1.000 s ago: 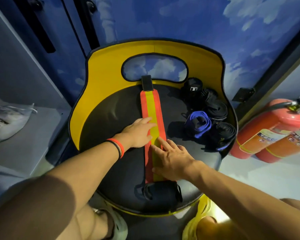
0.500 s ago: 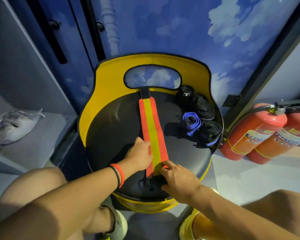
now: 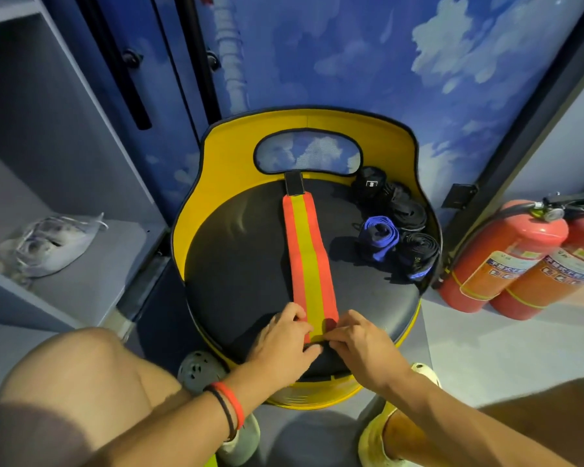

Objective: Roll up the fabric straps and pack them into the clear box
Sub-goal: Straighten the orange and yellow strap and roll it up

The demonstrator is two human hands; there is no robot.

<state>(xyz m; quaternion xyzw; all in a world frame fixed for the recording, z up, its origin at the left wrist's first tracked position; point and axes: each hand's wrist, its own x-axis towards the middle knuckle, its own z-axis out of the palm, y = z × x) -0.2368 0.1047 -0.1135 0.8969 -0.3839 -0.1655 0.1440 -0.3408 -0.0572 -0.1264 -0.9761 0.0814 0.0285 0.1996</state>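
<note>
Both left hand (image 3: 280, 338) and right hand (image 3: 361, 345) pinch orange-yellow strap (image 3: 307, 254) at chair seat (image 3: 236, 264) front edge; rolled straps (image 3: 380, 237) on seat's right.

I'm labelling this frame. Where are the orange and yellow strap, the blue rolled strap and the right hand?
orange and yellow strap (image 3: 307, 251), head view, its yellow middle stripe.
blue rolled strap (image 3: 388, 234), head view, outer blue layer.
right hand (image 3: 364, 348), head view, back of the hand.
</note>
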